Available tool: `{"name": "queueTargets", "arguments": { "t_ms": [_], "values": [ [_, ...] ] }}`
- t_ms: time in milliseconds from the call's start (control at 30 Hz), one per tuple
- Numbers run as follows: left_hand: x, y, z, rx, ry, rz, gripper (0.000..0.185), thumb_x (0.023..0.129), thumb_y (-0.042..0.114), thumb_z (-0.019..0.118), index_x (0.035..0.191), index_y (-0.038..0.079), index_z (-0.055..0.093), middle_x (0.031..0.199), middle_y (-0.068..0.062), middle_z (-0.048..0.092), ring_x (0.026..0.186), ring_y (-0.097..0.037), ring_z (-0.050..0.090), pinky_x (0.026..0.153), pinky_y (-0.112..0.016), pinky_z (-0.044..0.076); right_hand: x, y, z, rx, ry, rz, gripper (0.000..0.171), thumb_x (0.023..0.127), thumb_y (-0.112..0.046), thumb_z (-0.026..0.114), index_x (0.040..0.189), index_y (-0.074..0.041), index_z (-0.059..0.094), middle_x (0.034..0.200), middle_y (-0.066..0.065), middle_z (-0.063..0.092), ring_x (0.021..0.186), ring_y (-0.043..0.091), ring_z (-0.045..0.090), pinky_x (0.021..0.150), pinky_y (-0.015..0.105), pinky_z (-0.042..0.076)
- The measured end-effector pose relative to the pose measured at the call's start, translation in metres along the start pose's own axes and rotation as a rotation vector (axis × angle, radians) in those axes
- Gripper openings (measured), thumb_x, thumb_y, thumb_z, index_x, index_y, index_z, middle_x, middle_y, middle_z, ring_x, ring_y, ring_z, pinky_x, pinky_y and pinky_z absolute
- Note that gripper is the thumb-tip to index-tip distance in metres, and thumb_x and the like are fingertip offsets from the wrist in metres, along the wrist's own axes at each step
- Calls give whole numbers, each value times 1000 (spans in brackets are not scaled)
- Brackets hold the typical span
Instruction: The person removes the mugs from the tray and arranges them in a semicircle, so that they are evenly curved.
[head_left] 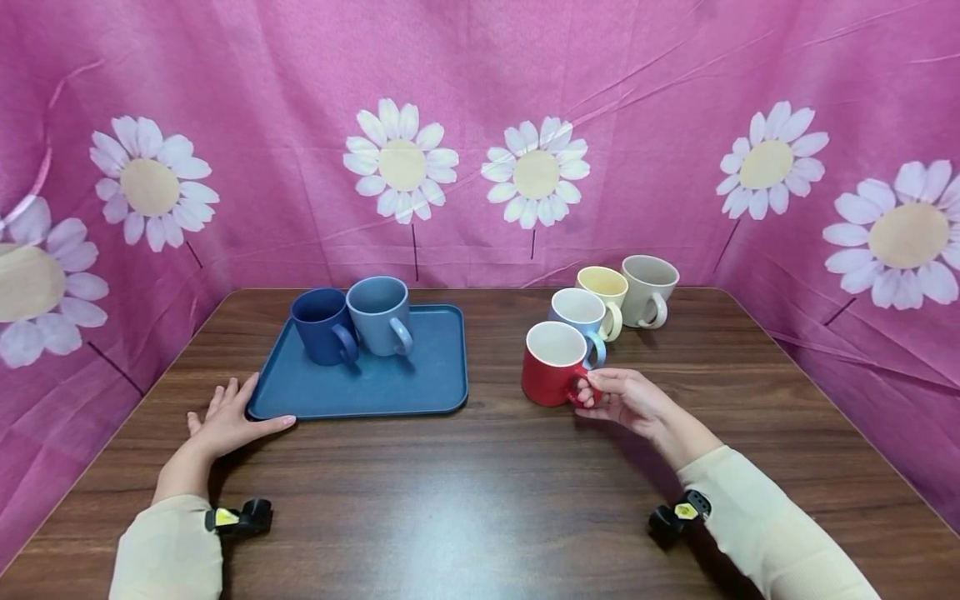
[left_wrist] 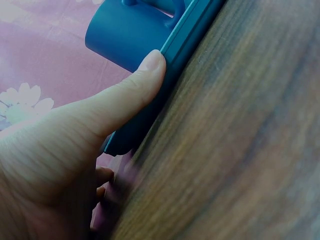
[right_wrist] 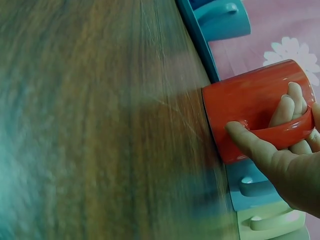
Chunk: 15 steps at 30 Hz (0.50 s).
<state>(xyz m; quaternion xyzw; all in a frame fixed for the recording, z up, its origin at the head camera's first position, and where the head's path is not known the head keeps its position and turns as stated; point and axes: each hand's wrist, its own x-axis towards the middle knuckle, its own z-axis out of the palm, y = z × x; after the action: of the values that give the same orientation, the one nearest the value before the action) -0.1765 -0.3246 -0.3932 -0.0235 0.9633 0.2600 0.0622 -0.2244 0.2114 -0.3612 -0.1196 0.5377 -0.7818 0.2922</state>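
Observation:
My right hand [head_left: 626, 406] holds a red mug [head_left: 550, 375] with a white inside by its handle. In the right wrist view, fingers pass through the handle of the red mug [right_wrist: 250, 97] and one digit lies along its wall. At the left, my left hand [head_left: 228, 425] rests around the near left corner of a blue tray [head_left: 420, 392], fingers spread. Its thumb touches the tray's edge [left_wrist: 175, 50] in the left wrist view. A dark blue mug [head_left: 322, 329] and a lighter grey-blue mug [head_left: 377, 321] stand upright on the tray, side by side.
Behind the red mug, a light blue mug [head_left: 577, 308], a pale yellow mug [head_left: 602, 283] and a grey mug [head_left: 648, 287] run back to the right in a slanting row. The brown wooden table [head_left: 450, 492] is bordered by a pink curtain [head_left: 465, 50] with daisies.

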Motion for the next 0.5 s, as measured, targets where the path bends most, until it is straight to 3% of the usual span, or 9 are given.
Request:
{"name": "queueTargets", "arguments": {
  "t_ms": [500],
  "values": [
    [0,0,0,-2,-6,-2,102,72,55,57,137,0,1,131,-38,-4,119,-48,-14,76,-70,-11,-2,-1,-8,18,17,24,29,93,-7,37,84,-4,65,74,6,63,81,19,60,89,52,28]
  ]
}}
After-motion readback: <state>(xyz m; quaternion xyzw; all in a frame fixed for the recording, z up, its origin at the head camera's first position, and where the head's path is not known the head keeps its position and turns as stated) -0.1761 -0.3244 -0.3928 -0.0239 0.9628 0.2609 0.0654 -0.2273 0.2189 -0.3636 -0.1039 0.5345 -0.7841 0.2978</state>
